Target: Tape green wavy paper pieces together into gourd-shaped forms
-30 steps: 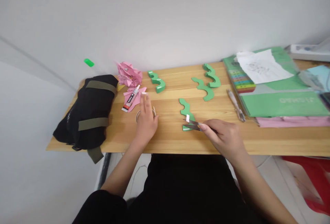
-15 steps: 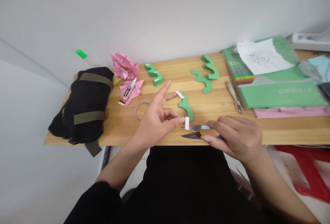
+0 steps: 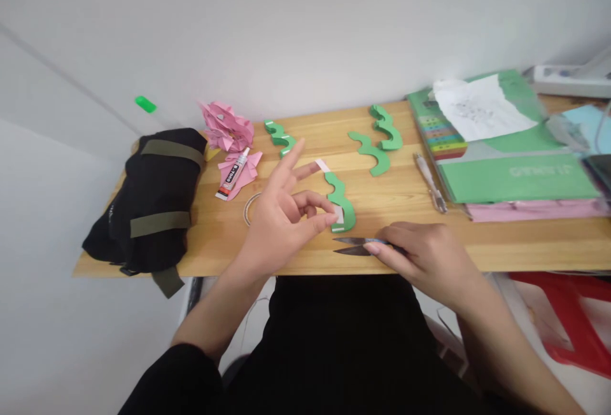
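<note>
My left hand [image 3: 274,221] pinches a small piece of white tape [image 3: 339,214] between thumb and forefinger. A second strip of white tape [image 3: 323,165] hangs at the tip of another finger. Just beyond the fingertips lies a wavy green paper piece [image 3: 347,202] with a white band at its near end; whether the fingers touch it I cannot tell. My right hand [image 3: 424,253] grips scissors [image 3: 351,250] by the handles, their blades slightly parted and pointing left. A tape roll [image 3: 247,210] is partly hidden behind my left hand.
More wavy green pieces [image 3: 375,159] lie towards the wall. A glue tube [image 3: 232,174], crumpled pink paper [image 3: 228,127] and a black bag [image 3: 162,202] are on the left. On the right are a pen [image 3: 430,184] and a green folder [image 3: 515,176] under a white sheet [image 3: 482,109].
The pinched tape has tilted and moved slightly up and left, over the green piece. The scissors' blades have closed somewhat, and the whole view has shifted a little.
</note>
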Motion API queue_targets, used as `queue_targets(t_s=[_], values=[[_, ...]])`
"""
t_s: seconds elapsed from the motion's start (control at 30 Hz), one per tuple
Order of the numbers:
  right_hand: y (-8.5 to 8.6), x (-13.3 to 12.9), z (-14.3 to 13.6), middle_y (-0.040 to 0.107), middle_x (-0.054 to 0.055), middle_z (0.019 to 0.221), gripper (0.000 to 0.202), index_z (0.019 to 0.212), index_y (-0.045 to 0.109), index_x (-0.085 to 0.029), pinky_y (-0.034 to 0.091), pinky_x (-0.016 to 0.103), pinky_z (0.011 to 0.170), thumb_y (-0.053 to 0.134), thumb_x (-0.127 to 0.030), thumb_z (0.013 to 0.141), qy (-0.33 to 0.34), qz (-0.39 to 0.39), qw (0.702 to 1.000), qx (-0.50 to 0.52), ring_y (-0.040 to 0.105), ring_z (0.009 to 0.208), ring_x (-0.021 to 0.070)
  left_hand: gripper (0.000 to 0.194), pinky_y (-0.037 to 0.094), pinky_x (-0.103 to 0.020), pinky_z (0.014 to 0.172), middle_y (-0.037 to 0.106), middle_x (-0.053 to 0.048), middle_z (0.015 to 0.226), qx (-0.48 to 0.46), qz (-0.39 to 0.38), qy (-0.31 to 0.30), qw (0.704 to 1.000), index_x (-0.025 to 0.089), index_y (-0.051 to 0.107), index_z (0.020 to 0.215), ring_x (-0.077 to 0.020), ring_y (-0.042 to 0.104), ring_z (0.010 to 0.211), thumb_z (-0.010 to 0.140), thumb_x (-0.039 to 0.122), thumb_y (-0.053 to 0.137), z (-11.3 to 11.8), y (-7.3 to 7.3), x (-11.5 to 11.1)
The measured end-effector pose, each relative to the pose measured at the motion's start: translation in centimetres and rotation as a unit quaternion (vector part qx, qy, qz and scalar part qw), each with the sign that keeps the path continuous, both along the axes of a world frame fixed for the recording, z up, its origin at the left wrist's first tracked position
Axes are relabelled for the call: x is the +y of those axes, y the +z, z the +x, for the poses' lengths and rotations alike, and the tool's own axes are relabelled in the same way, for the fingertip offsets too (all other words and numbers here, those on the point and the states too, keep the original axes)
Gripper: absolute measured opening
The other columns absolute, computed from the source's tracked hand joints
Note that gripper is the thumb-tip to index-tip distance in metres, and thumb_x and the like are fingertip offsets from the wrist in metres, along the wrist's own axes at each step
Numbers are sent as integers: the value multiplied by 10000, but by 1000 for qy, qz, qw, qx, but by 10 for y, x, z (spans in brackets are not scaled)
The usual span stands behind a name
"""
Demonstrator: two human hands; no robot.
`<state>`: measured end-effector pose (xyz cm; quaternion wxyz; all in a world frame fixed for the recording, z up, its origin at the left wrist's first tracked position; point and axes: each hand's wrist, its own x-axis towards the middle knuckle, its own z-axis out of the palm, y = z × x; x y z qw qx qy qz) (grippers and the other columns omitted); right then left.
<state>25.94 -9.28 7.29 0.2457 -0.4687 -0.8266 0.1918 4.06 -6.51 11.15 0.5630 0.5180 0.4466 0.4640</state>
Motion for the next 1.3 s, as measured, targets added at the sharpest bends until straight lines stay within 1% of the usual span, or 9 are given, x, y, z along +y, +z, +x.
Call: queue_targets(t_s=[0.1,0.17,0.23,0.37,0.47,0.57,0.67,0.87,1.3], values=[[-9,-3,-5,476,-10,467,567,562,540,-176,295,234,440,409,-590,927,-86,-116,985,95,428,428,86,891,575,-251,706,550,-86,1310,-41,9,50,998,326,436,1394,-83,670,689,625,125,839,0,-5,6],[-16,-6,-12,424,-16,496,574,614,553,-180,287,234,440,366,-626,924,-158,-165,949,216,394,457,91,886,581,-265,751,548,-84,1312,-69,-4,72,995,316,449,1389,-92,679,713,619,119,842,2,-8,9],[-21,-9,-22,361,-29,523,575,656,557,-180,244,234,427,356,-654,913,-194,-213,902,322,339,465,88,882,580,-268,777,545,-83,1318,-95,-32,82,992,307,453,1388,-95,682,740,619,116,840,5,-10,11],[-23,-14,-43,259,-64,539,554,693,535,-180,161,227,409,410,-688,875,-171,-307,827,440,228,444,66,899,573,-227,716,542,-86,1336,-134,-83,96,983,307,451,1394,-73,670,723,609,93,832,14,-11,12],[-22,-15,-52,220,-81,531,546,708,521,-183,133,219,402,433,-701,858,-151,-334,803,469,189,430,55,916,554,-195,625,538,-107,1344,-153,-87,104,979,284,448,1403,-72,664,698,597,84,835,19,-12,12],[-21,-15,-54,219,-84,515,531,714,524,-185,135,218,401,445,-689,861,-154,-325,806,470,198,422,55,908,559,-194,612,555,-106,1334,-161,-88,108,977,272,457,1391,-75,667,695,587,81,833,23,-12,12],[-22,-14,-54,257,-71,533,512,723,549,-182,151,220,405,455,-664,871,-172,-289,825,455,209,438,59,891,577,-201,637,574,-87,1319,-156,-89,114,977,282,480,1360,-77,677,700,568,101,845,25,-14,11],[-23,-11,-54,340,-48,543,462,717,581,-190,260,235,435,464,-598,897,-192,-227,853,430,300,466,83,840,577,-186,620,600,-85,1276,-119,-45,136,982,283,502,1338,-43,659,629,585,115,837,29,-13,10],[-23,-11,-51,387,-38,542,459,693,588,-188,304,244,467,474,-583,898,-211,-210,859,416,364,490,95,754,596,-236,649,633,-44,1196,-71,-30,152,985,291,569,1261,-72,672,609,593,37,809,30,-11,14]])
